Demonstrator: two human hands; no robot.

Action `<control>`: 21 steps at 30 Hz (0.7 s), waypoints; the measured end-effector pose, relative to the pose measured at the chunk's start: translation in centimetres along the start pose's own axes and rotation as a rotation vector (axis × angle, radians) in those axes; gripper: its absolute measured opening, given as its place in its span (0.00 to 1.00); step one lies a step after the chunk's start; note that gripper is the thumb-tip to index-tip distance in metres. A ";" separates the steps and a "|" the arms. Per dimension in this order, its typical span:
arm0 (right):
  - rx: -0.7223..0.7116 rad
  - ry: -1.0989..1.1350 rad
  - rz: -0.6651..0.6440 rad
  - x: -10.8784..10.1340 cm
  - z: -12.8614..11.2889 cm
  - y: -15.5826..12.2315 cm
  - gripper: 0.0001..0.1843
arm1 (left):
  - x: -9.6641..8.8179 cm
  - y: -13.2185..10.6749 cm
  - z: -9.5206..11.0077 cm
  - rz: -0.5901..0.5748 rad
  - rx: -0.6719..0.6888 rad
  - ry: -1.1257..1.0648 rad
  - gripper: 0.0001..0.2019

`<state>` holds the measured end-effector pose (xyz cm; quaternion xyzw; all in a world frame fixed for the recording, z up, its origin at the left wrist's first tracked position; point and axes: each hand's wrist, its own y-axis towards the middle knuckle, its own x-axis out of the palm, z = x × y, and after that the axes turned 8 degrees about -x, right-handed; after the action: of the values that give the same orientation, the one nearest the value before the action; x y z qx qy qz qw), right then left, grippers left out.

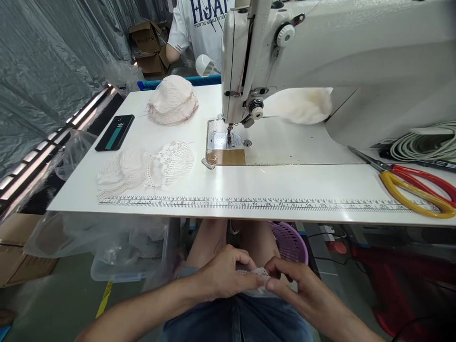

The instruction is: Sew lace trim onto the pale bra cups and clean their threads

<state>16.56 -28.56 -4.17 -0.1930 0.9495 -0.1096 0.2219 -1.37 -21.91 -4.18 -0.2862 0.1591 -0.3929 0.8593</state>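
Below the table edge, over my lap, my left hand and my right hand both pinch a small piece of white lace between their fingertips. Most of the lace is hidden by the fingers. On the white table above lie several flat white lace pieces at the left, and a white lace hat sits farther back. The white sewing machine stands at the middle and right, its needle over the metal plate.
A black phone lies at the table's left. Red and yellow scissors and coiled cables lie at the right. White fabric sits behind the needle. A purple basket and a plastic bin stand under the table. Another person in a white shirt stands beyond.
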 end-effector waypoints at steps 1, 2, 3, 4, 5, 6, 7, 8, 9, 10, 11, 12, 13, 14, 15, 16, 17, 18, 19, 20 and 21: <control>-0.008 -0.029 0.025 0.2 0.0 0.0 0.21 | 0.0 0.0 -0.1 0.007 0.006 0.014 0.11; -0.018 -0.039 0.045 0.3 0.0 0.1 0.21 | 0.0 0.0 -0.2 0.010 0.005 0.021 0.11; -0.026 -0.025 0.051 0.4 0.0 0.1 0.21 | -0.1 0.0 -0.3 0.007 -0.004 0.020 0.12; -0.030 0.010 0.041 0.4 -0.1 0.1 0.22 | -0.2 0.0 -0.3 -0.007 -0.015 0.012 0.11; -0.026 0.058 0.021 0.4 -0.1 0.1 0.22 | -0.4 0.0 -0.3 -0.034 -0.028 -0.002 0.11; -0.018 0.111 -0.004 0.3 -0.2 0.1 0.22 | -0.6 -0.1 -0.2 -0.070 -0.040 -0.017 0.10; -0.007 0.160 -0.029 0.1 -0.2 0.1 0.22 | -0.9 -0.1 -0.2 -0.116 -0.048 -0.032 0.10; 0.003 0.205 -0.052 0.0 -0.2 0.1 0.22 | -1.1 -0.2 -0.1 -0.163 -0.054 -0.044 0.10; 0.010 0.245 -0.071 -0.1 -0.3 0.0 0.22 | -1.4 -0.2 0.0 -0.204 -0.058 -0.054 0.11; 0.017 0.277 -0.082 -0.2 -0.3 0.0 0.22 | -1.6 -0.3 0.0 -0.237 -0.062 -0.063 0.12; 0.025 0.305 -0.089 -0.3 -0.3 -0.1 0.21 | -1.7 -0.3 0.1 -0.262 -0.063 -0.069 0.13; 0.032 0.328 -0.097 -0.4 -0.4 -0.1 0.21 | -1.8 -0.3 0.2 -0.275 -0.064 -0.072 0.14; 0.041 0.348 -0.104 -0.5 -0.4 -0.2 0.21 | -1.9 -0.4 0.2 -0.280 -0.063 -0.069 0.15; 0.048 0.360 -0.109 -0.6 -0.5 -0.3 0.21 | -1.9 -0.4 0.3 -0.279 -0.062 -0.062 0.16; 0.053 0.370 -0.116 -0.6 -0.5 -0.4 0.21 | -1.9 -0.4 0.3 -0.278 -0.061 -0.054 0.17; 0.055 0.380 -0.124 -0.6 -0.5 -0.5 0.21 | -1.9 -0.4 0.3 -0.279 -0.062 -0.047 0.17; 0.054 0.392 -0.134 -0.6 -0.4 -0.5 0.21 | -2.0 -0.4 0.3 -0.279 -0.063 -0.041 0.17; 0.050 0.403 -0.141 -0.6 -0.3 -0.4 0.21 | -2.1 -0.4 0.3 -0.280 -0.061 -0.039 0.17; 0.042 0.413 -0.148 -0.5 -0.1 -0.2 0.21 | -2.3 -0.4 0.2 -0.283 -0.059 -0.039 0.16; 0.035 0.417 -0.151 -0.4 0.1 0.1 0.21 | -2.5 -0.4 0.0 -0.293 -0.058 -0.042 0.15; 0.027 0.410 -0.147 -0.3 0.3 0.3 0.20 | -2.7 -0.4 -0.1 -0.310 -0.059 -0.046 0.14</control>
<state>16.85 -28.18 -4.39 -0.2323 0.9566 -0.1753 0.0184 -3.36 -20.12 -3.89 -0.3416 0.1050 -0.5095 0.7828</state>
